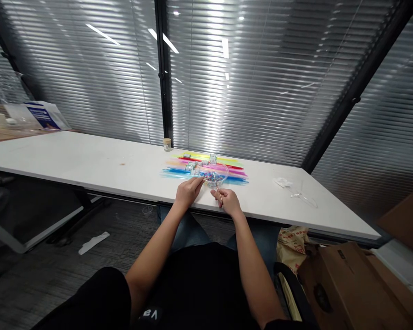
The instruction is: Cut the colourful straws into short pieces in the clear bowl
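Long white worktop (89, 160): is looking smooth
Round clear plastic bowl (227, 175): is shining
Brown cardboard box (356, 282): is looking matt

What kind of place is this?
Probably an office or similar workspace, judging by the long white table, the slatted blinds behind it and the dark carpeted floor.

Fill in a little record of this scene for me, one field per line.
Left hand: fingertips at the near edge of a clear bowl; grip unclear
Right hand: holds a thin tool, its far end over the bowl
Bowl contents: small multicoloured bits
Around bowl: bright colour streaks, small containers
Farther back, left: lidded jar
Surface: white table
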Tool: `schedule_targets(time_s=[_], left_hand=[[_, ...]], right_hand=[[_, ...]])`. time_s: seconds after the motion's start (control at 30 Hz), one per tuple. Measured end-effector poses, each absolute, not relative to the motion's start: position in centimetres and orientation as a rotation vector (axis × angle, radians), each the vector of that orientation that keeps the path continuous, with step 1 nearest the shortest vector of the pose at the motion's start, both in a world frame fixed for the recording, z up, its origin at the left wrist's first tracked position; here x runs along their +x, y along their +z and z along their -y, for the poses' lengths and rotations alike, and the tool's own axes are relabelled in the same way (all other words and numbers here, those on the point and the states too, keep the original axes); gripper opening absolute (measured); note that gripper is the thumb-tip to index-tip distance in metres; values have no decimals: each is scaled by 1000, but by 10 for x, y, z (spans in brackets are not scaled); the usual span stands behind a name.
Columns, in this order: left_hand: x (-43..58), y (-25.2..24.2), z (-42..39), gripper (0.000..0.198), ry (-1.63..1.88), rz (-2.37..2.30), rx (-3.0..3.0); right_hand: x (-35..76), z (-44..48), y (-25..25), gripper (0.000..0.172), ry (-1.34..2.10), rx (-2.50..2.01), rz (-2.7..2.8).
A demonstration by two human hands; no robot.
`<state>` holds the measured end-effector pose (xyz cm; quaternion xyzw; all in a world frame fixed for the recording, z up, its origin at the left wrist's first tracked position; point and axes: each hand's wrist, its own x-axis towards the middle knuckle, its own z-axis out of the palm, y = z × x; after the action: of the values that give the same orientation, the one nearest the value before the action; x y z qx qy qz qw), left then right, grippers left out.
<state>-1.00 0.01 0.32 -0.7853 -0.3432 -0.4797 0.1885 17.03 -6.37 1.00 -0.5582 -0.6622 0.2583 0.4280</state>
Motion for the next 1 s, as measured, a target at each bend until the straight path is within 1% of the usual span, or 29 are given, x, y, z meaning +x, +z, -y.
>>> schedule_targets(time_s=[0.23,0.53,0.73,1.0], left_hand=[[-6,3,0,22,-1354,1028,-2205],[-2,1,1,24,-1301,990,-2267],[-2,4,4,26,-1355,1014,-2256],[-2,2,2,20,-1389,1019,-2269]], right_hand=[[170,66,11,55,586,-1444,1729],[170,65,12,56,571,-1466,1742],[169,65,13,56,572,-1469,1724],[169,65,14,55,563,-1473,1714]])
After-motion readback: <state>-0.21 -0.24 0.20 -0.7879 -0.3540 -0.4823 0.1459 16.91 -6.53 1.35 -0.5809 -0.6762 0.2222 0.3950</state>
